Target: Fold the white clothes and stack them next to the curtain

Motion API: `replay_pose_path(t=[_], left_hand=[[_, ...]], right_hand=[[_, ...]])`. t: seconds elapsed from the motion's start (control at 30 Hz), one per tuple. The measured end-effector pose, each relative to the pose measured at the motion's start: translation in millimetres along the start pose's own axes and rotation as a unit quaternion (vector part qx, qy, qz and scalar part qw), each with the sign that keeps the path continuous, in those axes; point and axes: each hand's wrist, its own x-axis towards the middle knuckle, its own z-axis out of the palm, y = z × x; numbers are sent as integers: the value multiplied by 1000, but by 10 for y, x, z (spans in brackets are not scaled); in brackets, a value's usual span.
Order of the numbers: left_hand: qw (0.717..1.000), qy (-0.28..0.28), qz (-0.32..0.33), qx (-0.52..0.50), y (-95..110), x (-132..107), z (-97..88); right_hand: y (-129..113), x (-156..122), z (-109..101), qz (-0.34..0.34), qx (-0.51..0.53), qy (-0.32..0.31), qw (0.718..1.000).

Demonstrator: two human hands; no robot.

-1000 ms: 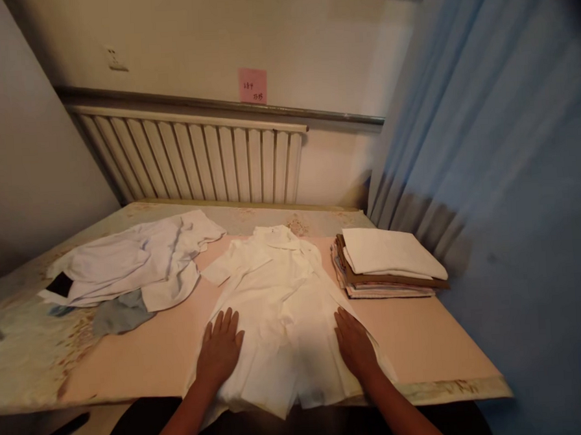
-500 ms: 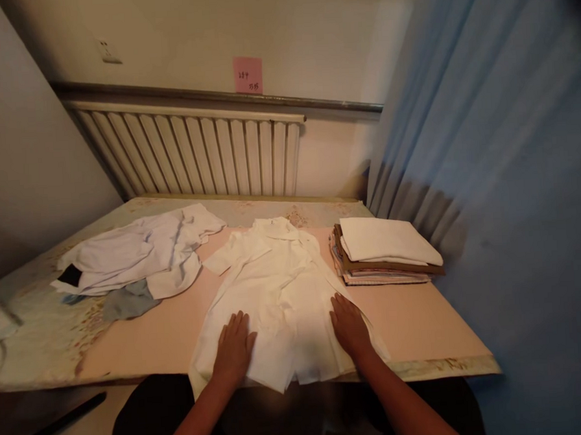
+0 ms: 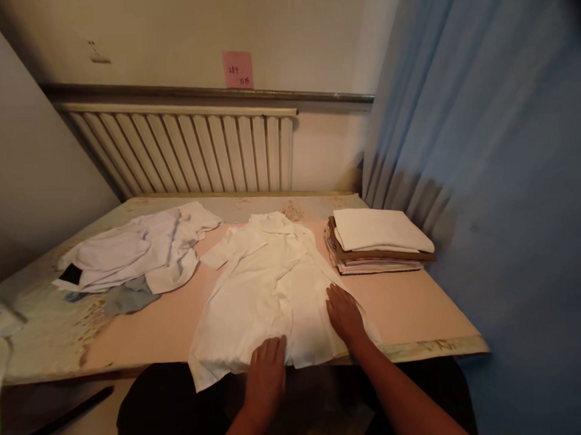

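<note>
A white, collared, short-sleeved cloth shirt [image 3: 250, 294] lies spread across the frame's lower centre. The bare right hand [image 3: 345, 314] rests flat on it, fingers close together, seemingly to steady it; at the hem [image 3: 209, 378], the bare left hand [image 3: 266, 373] has fingers together, any pinch hidden.

Bare forearms [image 3: 402, 393], dark legwear [image 3: 157, 413]
The left hand [image 3: 267, 371] and right hand [image 3: 345, 314] are uncovered too; the legwear is black, rounded in outline on both sides, its weave and seams too dim to make out.
</note>
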Motion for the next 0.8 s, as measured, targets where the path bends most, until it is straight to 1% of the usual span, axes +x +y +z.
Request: replay_pose_path(t=[0.1, 0.2, 0.3, 0.43, 0.5, 0.57, 0.63, 0.7, 0.77, 0.8], left_hand=[[996, 9, -16, -91, -80, 55, -92], [978, 14, -57, -200, -169, 128, -152], [953, -3, -149, -265, -250, 242, -189], [907, -67, -274, -313, -383, 414, -255], [885, -72, -325, -325, -468, 476, -278], [870, -63, -359, -333, -550, 512, -281], [861, -55, -370, -344, -613, 527, -265], [858, -53, -369, -353, -648, 529, -239], [855, -51, -370, -360, -661, 526, -214], [854, -50, -370, -363, -662, 523, -204]], right_hand=[[7, 5, -2, 1, 6, 3, 1000], [-4, 6, -21, 9, 14, 0, 1000], [-17, -2, -39, 15, 25, -8, 1000], [7, -14, -42, 23, 72, 3, 997], [22, -10, -63, 43, 120, 12, 992], [-6, -9, -123, 70, 155, 23, 985], [-114, -37, -226, 87, 167, 32, 982], [-316, -118, -355, 69, 187, 36, 979], [-575, -255, -477, 9, 231, 29, 973], [-707, -337, -522, -26, 244, 11, 969]])
